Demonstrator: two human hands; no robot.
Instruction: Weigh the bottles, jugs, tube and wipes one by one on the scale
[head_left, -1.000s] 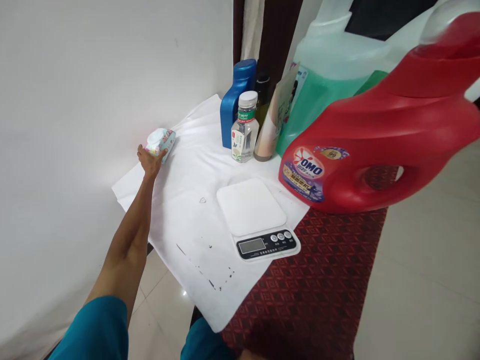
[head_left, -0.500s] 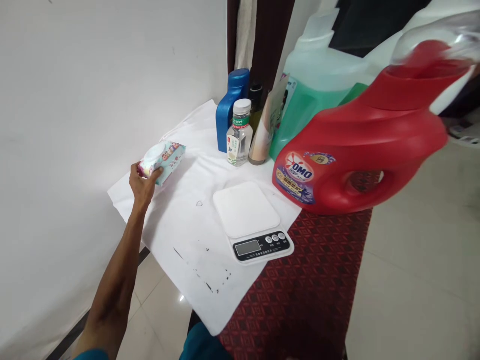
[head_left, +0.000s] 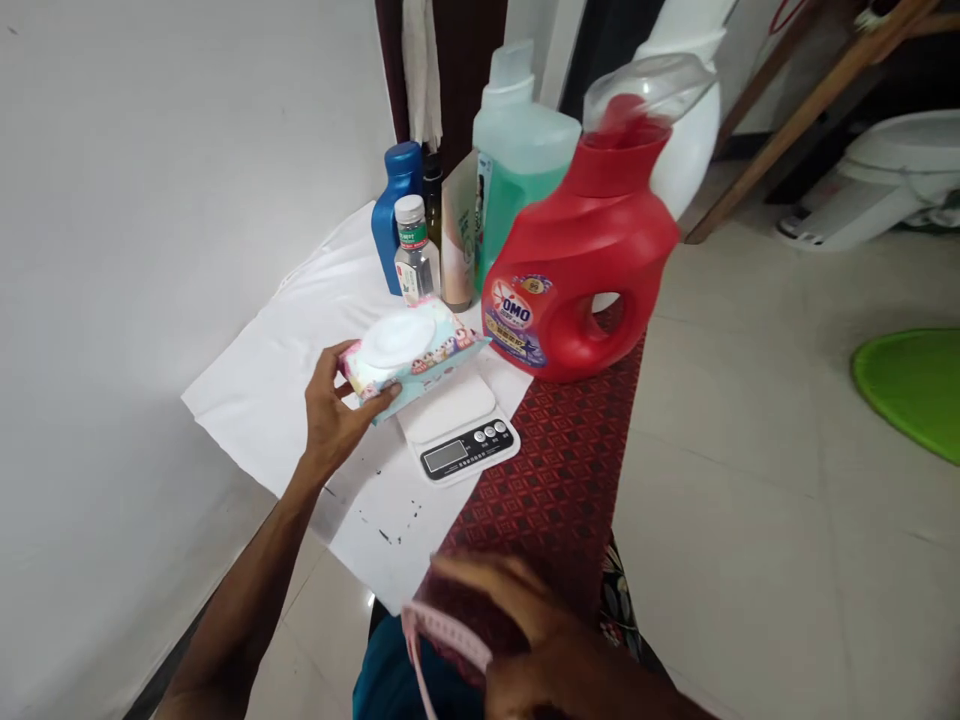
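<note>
My left hand [head_left: 337, 400] grips a pack of wet wipes [head_left: 420, 365] by its near end, thumb on the side and fingers over the far edge. The pack, pale blue and pink with a white lid, is held over the white kitchen scale [head_left: 450, 415] and hides part of its platform. Low in the view my right hand [head_left: 525, 620], blurred, is closed around a pink band [head_left: 448, 628] with small marks along it, which loops down toward my lap. How its lower fingers lie is hard to see.
Behind the scale stand a blue bottle [head_left: 396, 215], a small clear bottle [head_left: 416, 262], a beige tube [head_left: 457, 235], a green liquid jug [head_left: 529, 170] and a red OMO detergent bottle [head_left: 585, 260]. White cloth [head_left: 262, 380] and red patterned cloth [head_left: 559, 450] cover the table, beside a wall.
My left hand has brought the wipes pack rightward from the wall side to over the scale. My right hand has come into view with the pink band. The camera view has swung right.
</note>
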